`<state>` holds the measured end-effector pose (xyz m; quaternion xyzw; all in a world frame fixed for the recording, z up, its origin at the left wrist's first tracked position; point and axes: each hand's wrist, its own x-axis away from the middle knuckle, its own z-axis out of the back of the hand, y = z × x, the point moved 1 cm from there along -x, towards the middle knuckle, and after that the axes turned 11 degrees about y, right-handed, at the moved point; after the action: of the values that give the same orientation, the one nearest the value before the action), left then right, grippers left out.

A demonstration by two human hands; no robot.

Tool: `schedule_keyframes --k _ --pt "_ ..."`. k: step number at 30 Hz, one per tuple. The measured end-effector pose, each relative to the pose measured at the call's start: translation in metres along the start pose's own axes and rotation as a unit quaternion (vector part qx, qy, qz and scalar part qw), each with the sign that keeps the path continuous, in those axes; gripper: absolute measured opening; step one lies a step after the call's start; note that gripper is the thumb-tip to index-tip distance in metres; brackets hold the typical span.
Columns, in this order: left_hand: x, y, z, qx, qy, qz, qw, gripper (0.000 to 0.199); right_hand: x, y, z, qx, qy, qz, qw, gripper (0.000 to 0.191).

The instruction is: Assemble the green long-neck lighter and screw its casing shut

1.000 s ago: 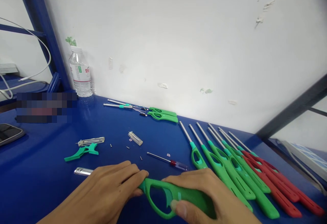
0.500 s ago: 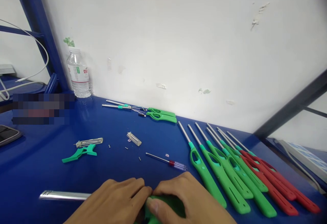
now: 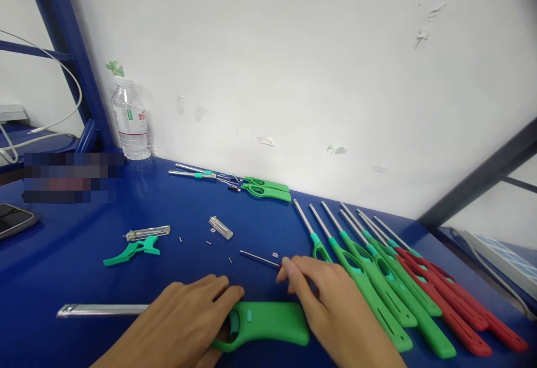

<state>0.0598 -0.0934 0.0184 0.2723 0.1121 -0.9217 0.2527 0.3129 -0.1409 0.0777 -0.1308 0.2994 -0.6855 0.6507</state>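
My left hand (image 3: 188, 317) is wrapped round a green gas lighter (image 3: 272, 323) at the front of the table. The lighter's silver tube (image 3: 100, 311) points left, its handle lies to the right of my fingers, and a small teal switch shows on it. My right hand (image 3: 323, 301) is closed over the handle of a screwdriver (image 3: 260, 258), whose thin shaft points left. My fingers hide most of that handle. Beyond my hands lie a teal trigger piece (image 3: 134, 249), two clear fuel tanks (image 3: 149, 234) and several tiny screws (image 3: 230, 260).
A row of green lighters (image 3: 369, 284) and red lighters (image 3: 461, 301) lies on the right. Two opened lighters (image 3: 268, 192) with loose wires rest by the wall. A water bottle (image 3: 131, 122) stands at the back left, and a phone (image 3: 14, 221) lies at the left edge.
My right hand has left the lighter and moved up and right onto the screwdriver's handle. The lighter's green handle now shows, and its tube has shifted slightly up and left.
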Motion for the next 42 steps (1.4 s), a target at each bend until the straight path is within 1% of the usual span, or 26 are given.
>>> schedule_keyframes --k 2,3,4,5,6,7,8,9,10,12,14,16,17,21,23,26,29,31,33,35,39,40,41,42 --pt "0.003 -0.005 -0.004 -0.012 0.033 0.01 0.999 0.062 -0.002 0.001 0.003 0.019 0.021 -0.013 1.0 0.05" --pt "0.003 -0.007 -0.004 -0.006 0.048 0.019 0.999 0.057 -0.002 0.001 0.004 0.017 0.017 -0.013 1.0 0.05" --pt "0.002 -0.009 -0.004 0.003 0.063 0.028 0.998 0.049 -0.001 -0.001 0.005 0.006 0.007 -0.011 1.0 0.049" --pt "0.0 -0.01 -0.003 0.017 0.068 0.031 0.997 0.035 -0.001 -0.003 0.006 -0.011 -0.006 -0.011 1.0 0.046" --pt "-0.003 -0.011 -0.001 0.031 0.069 0.028 0.997 0.022 0.0 -0.005 0.006 -0.029 -0.018 -0.011 0.999 0.039" --pt "-0.006 -0.011 0.002 0.038 0.076 0.026 0.996 0.027 0.001 -0.007 0.006 -0.044 -0.028 -0.014 0.999 0.03" --pt "-0.008 -0.012 0.004 0.043 0.08 0.022 0.996 0.039 0.002 -0.009 0.006 -0.053 -0.038 -0.019 0.998 0.02" --pt "-0.009 -0.013 0.005 0.043 0.092 0.019 0.995 0.047 0.002 -0.01 0.006 -0.056 -0.048 -0.025 0.997 0.013" --pt "-0.008 -0.014 0.006 0.039 0.108 0.018 0.993 0.05 0.002 -0.01 0.006 -0.056 -0.057 -0.028 0.996 0.012" --pt "-0.002 -0.017 0.005 0.032 0.13 0.021 0.991 0.043 0.002 -0.008 0.005 -0.046 -0.078 -0.025 0.996 0.01" --pt "0.004 -0.019 0.002 0.029 0.124 0.027 0.991 0.035 0.001 -0.006 0.003 -0.031 -0.09 -0.018 0.995 0.009" --pt "0.006 -0.02 -0.002 0.044 0.112 0.036 0.992 0.035 0.001 -0.004 0.002 -0.029 -0.095 -0.017 0.995 0.004" --pt "0.005 -0.019 -0.003 0.056 0.109 0.045 0.991 0.036 0.001 -0.004 0.001 -0.033 -0.098 -0.021 0.994 0.005" --pt "-0.015 -0.01 -0.003 0.083 0.101 0.105 0.986 0.038 0.001 -0.006 -0.003 -0.045 -0.107 -0.034 0.993 0.012" --pt "-0.024 -0.005 0.0 0.087 0.101 0.113 0.985 0.038 0.002 -0.007 -0.004 -0.051 -0.106 -0.032 0.993 0.015" --pt "-0.029 -0.001 0.004 0.09 0.097 0.113 0.985 0.036 0.003 -0.008 -0.005 -0.048 -0.1 -0.023 0.994 0.02" --pt "-0.024 -0.002 0.006 0.087 0.091 0.103 0.987 0.031 0.005 -0.009 -0.006 -0.033 -0.1 -0.004 0.994 0.023" --pt "-0.021 -0.003 0.008 0.077 0.103 0.07 0.989 0.033 0.006 -0.01 -0.006 -0.03 -0.103 0.011 0.994 0.024" --pt "-0.02 -0.005 0.01 0.061 0.122 0.029 0.99 0.042 0.006 -0.012 -0.006 -0.026 -0.102 0.023 0.994 0.023" --pt "-0.021 -0.007 0.012 0.056 0.117 0.013 0.992 0.044 0.005 -0.013 -0.006 -0.021 -0.098 0.03 0.995 0.019" --pt "-0.02 -0.01 0.009 0.098 0.039 0.049 0.993 0.03 0.002 -0.012 -0.008 -0.024 -0.073 0.01 0.997 0.012" --pt "-0.018 -0.011 0.007 0.103 0.034 0.057 0.992 0.027 0.001 -0.012 -0.008 -0.025 -0.067 0.005 0.997 0.011" --pt "-0.015 -0.011 0.004 0.099 0.041 0.062 0.992 0.025 0.0 -0.012 -0.008 -0.026 -0.064 0.004 0.998 0.009" --pt "-0.012 -0.011 0.002 0.084 0.062 0.067 0.992 0.026 -0.001 -0.012 -0.008 -0.025 -0.064 0.005 0.998 0.007"
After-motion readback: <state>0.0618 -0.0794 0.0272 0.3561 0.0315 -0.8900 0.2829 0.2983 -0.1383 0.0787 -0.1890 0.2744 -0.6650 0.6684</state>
